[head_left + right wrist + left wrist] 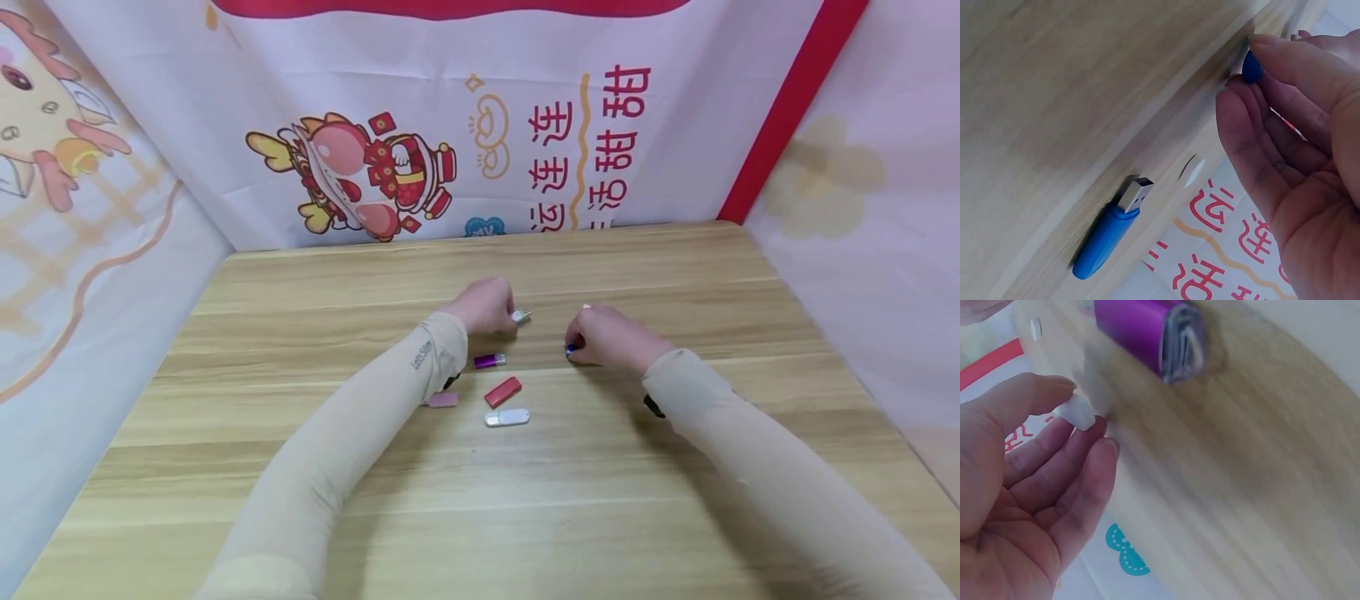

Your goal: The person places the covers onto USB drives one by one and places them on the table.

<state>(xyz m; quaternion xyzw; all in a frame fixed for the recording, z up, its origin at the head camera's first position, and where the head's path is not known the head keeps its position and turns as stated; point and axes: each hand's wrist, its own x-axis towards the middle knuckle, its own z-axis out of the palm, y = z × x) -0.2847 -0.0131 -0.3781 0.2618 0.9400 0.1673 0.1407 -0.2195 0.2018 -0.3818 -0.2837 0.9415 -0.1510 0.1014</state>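
Note:
My left hand (486,307) pinches a small white USB drive (519,317) between thumb and fingertips. In the left wrist view, only the white rounded end (1077,412) of it shows. To the right, my right hand (613,335) pinches a small blue cap (1252,67) just above the wooden table (600,517). A blue USB drive (1107,236) with its metal plug bare lies beside that hand in the right wrist view; the hand hides it in the head view. A small white oval piece (1192,171) lies on the table beyond.
Nearer than the hands lie a purple USB drive (489,361), a red one (502,392) and a white one (507,418). A pink one (442,400) is partly behind the left sleeve (352,433). A printed cloth (420,75) hangs at the table's back edge.

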